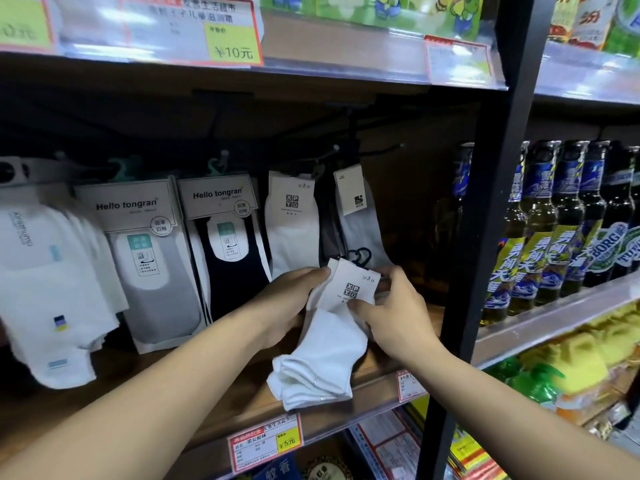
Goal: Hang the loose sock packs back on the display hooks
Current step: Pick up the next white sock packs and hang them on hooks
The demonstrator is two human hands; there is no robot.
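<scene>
A loose pack of white socks (pixel 322 355) with a white XPYU paper band and a small black hanger on top is held in front of the wooden shelf. My left hand (pixel 287 299) grips the pack's left side near the band. My right hand (pixel 384 306) pinches the band's right edge. Above them black display hooks (pixel 332 150) stick out under the upper shelf. A matching white XPYU pack (pixel 292 220) and a grey-white pack (pixel 360 216) hang there, right behind the held pack.
To the left hang two Hello tongran packs (pixel 221 244) and white ankle socks (pixel 45 282). A black upright post (pixel 485 216) bounds the sock bay on the right; beer bottles (pixel 540 230) stand beyond it. Price tags line the wooden shelf edge (pixel 263 441).
</scene>
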